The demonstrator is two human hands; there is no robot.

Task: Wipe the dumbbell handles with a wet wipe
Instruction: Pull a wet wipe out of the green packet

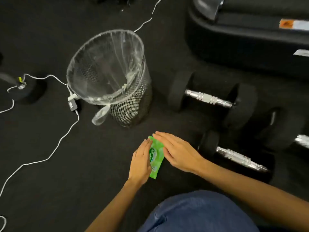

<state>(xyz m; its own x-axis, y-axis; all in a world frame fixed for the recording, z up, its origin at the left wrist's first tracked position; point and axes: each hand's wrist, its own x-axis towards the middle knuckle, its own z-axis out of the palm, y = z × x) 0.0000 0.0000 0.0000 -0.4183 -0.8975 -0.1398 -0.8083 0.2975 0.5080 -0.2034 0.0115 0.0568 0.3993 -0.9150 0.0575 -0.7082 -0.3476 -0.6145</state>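
Observation:
A green pack of wet wipes [156, 156] lies on the black floor between my hands. My left hand [141, 162] rests flat along its left side, fingers extended and touching the pack. My right hand [177, 152] lies flat along its right edge, fingers stretched over the top corner. Neither hand is closed around it. Right of the pack lie black dumbbells with chrome handles: a far dumbbell [209, 98], a near dumbbell [239, 158] and part of a third dumbbell [302, 141] at the right edge.
A wire mesh waste bin [108, 76] lined with a clear plastic bag stands left of the far dumbbell. White cables [55, 151] with an adapter trail over the floor on the left. A large black machine base [250, 39] fills the upper right. My blue-clad knee [197, 213] is at the bottom.

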